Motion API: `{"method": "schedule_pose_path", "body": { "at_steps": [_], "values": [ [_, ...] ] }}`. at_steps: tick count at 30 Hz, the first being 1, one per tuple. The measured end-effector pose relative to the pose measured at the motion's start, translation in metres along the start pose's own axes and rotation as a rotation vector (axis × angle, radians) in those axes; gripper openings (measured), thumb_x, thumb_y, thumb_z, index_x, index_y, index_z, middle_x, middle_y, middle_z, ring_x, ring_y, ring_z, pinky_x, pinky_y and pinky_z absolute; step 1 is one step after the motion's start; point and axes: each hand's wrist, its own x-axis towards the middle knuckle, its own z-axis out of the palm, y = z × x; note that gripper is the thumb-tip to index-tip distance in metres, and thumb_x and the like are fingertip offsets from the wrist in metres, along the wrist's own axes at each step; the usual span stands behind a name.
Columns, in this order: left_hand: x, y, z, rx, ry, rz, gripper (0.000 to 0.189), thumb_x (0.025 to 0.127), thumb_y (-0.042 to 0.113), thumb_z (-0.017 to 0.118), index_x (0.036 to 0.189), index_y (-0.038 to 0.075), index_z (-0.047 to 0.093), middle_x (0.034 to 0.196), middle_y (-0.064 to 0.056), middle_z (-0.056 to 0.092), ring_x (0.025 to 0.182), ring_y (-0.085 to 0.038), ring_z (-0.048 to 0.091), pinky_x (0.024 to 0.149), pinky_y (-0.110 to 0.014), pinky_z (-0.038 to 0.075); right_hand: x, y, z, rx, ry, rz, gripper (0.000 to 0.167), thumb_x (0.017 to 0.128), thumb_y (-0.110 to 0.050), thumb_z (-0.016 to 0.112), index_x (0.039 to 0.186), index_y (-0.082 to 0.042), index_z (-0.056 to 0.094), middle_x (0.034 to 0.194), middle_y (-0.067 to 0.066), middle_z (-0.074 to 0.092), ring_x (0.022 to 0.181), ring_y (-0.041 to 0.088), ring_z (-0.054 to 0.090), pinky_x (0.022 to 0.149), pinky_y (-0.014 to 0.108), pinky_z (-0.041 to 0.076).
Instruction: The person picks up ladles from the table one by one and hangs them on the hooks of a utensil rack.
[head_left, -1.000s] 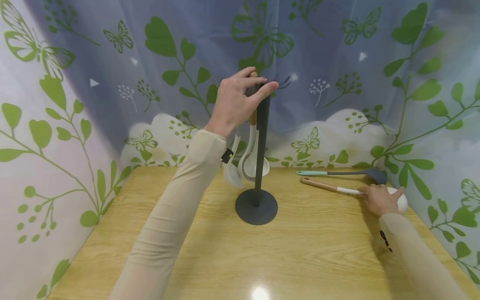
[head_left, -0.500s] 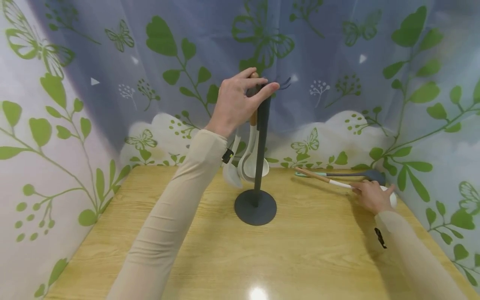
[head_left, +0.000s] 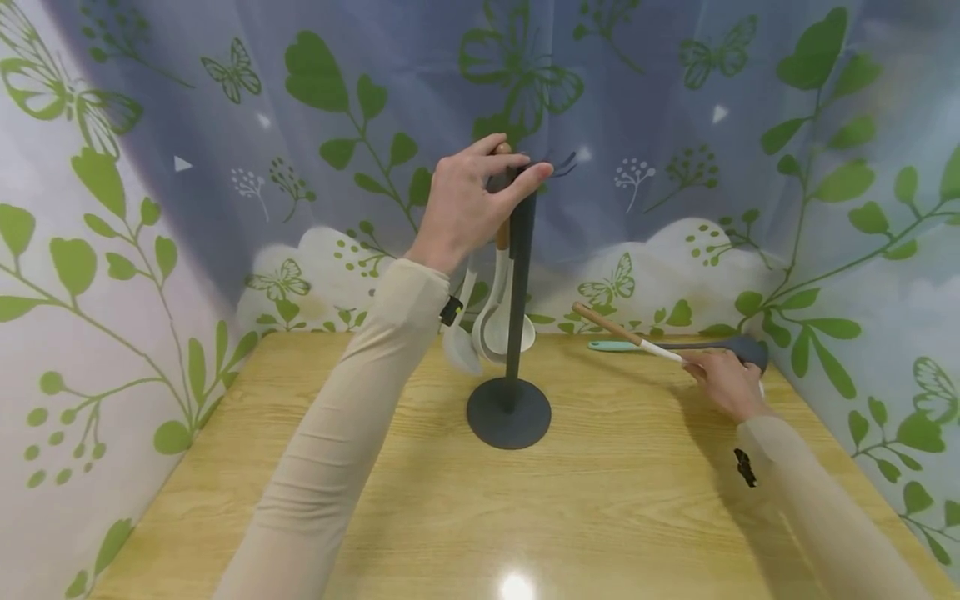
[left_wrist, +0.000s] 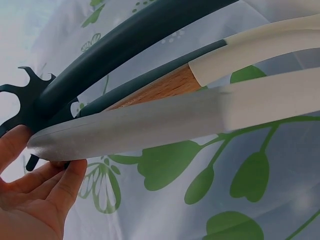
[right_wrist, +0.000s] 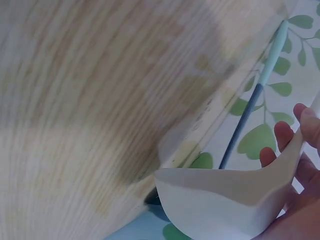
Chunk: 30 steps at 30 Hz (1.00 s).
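Observation:
In the head view my left hand (head_left: 468,202) grips the top of a dark utensil stand (head_left: 517,300). The left wrist view has its thumb and fingers around the dark hook disc (left_wrist: 47,112), by the end of a hanging grey handle (left_wrist: 130,130). Several pale utensils hang there, among them a ladle (head_left: 519,335). At the right, my right hand (head_left: 723,383) holds a white ladle by its neck, just above the bowl (right_wrist: 215,205). Its wooden handle (head_left: 609,323) tilts up to the left; in the head view my hand mostly hides the bowl.
Behind the held ladle, a dark utensil with a mint handle (head_left: 613,346) lies along the back edge of the wooden table (head_left: 600,500). A patterned curtain (head_left: 675,250) hangs behind and at both sides. The stand's round base (head_left: 509,421) rests mid-table.
My right hand has lifted the ladle off the table and moved it left, its handle end rising over the mint-handled utensil. My left hand stays on the stand.

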Motion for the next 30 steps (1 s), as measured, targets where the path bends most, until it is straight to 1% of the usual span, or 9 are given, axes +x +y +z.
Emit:
{"method": "schedule_pose_path", "body": {
  "at_steps": [5,7,9,12,16,20,22,25,30],
  "values": [
    [-0.001,-0.002,0.001,0.005,0.002,0.007,0.048,0.092,0.053,0.062,0.124,0.018,0.070,0.149,-0.005,0.049,0.139,-0.019,0.045,0.113,-0.024,0.036,0.001,-0.008,0.001,-0.006,0.026,-0.020,0.029,0.101,-0.021,0.055,0.126,-0.009,0.066,0.089,0.014,0.065,0.094,0.043,0.058,0.074,0.070,0.038],
    [-0.001,-0.002,0.002,0.001,0.015,0.024,0.047,0.093,0.052,0.062,0.123,0.017,0.070,0.147,-0.006,0.051,0.137,-0.019,0.048,0.111,-0.024,0.038,0.003,-0.011,0.000,0.002,0.053,-0.035,0.028,0.101,-0.021,0.055,0.125,-0.009,0.067,0.088,0.014,0.066,0.087,0.041,0.059,0.066,0.063,0.041],
    [0.000,-0.002,0.002,0.001,0.026,0.035,0.047,0.093,0.052,0.062,0.122,0.017,0.071,0.146,-0.005,0.052,0.135,-0.019,0.049,0.110,-0.023,0.039,0.005,-0.015,-0.002,0.024,0.085,-0.053,0.027,0.101,-0.020,0.056,0.123,-0.009,0.067,0.086,0.014,0.066,0.078,0.036,0.059,0.058,0.054,0.040],
    [0.001,-0.002,0.001,0.005,0.027,0.032,0.047,0.093,0.052,0.062,0.122,0.017,0.071,0.146,-0.005,0.052,0.135,-0.018,0.049,0.110,-0.023,0.039,0.006,-0.021,-0.006,0.075,0.112,-0.067,0.029,0.102,-0.020,0.055,0.125,-0.008,0.066,0.084,0.013,0.064,0.069,0.030,0.057,0.054,0.041,0.033],
    [0.000,-0.002,0.000,0.010,0.016,0.011,0.047,0.093,0.053,0.062,0.123,0.018,0.071,0.148,-0.005,0.050,0.138,-0.018,0.046,0.112,-0.024,0.036,0.007,-0.030,-0.008,0.119,0.125,-0.074,0.034,0.103,-0.023,0.053,0.130,-0.005,0.063,0.091,0.018,0.066,0.078,0.037,0.059,0.057,0.043,0.035],
    [0.000,-0.002,0.000,0.007,0.020,0.014,0.046,0.093,0.053,0.062,0.122,0.019,0.071,0.147,-0.005,0.051,0.137,-0.017,0.047,0.112,-0.024,0.036,0.007,-0.039,-0.009,0.127,0.156,-0.085,0.034,0.102,-0.020,0.054,0.129,-0.002,0.063,0.104,0.024,0.067,0.089,0.044,0.060,0.058,0.047,0.040],
    [0.000,-0.002,0.001,0.005,0.023,0.016,0.046,0.092,0.053,0.062,0.122,0.020,0.071,0.147,-0.005,0.051,0.137,-0.017,0.047,0.112,-0.023,0.036,0.008,-0.042,-0.009,0.134,0.169,-0.086,0.033,0.101,-0.018,0.056,0.129,-0.002,0.063,0.107,0.025,0.067,0.086,0.042,0.060,0.055,0.043,0.039],
    [0.000,-0.002,0.002,0.001,0.029,0.021,0.045,0.092,0.052,0.063,0.122,0.019,0.071,0.146,-0.005,0.052,0.137,-0.018,0.048,0.112,-0.023,0.036,0.008,-0.046,-0.011,0.150,0.175,-0.079,0.033,0.102,-0.019,0.055,0.130,-0.003,0.063,0.102,0.023,0.067,0.078,0.037,0.059,0.053,0.036,0.033],
    [0.000,-0.002,0.002,-0.002,0.044,0.033,0.044,0.092,0.051,0.063,0.121,0.019,0.072,0.144,-0.004,0.054,0.134,-0.018,0.050,0.110,-0.022,0.039,0.009,-0.052,-0.016,0.191,0.202,-0.052,0.036,0.104,-0.024,0.051,0.132,-0.004,0.061,0.098,0.020,0.065,0.077,0.034,0.055,0.056,0.036,0.031]
  ]
}}
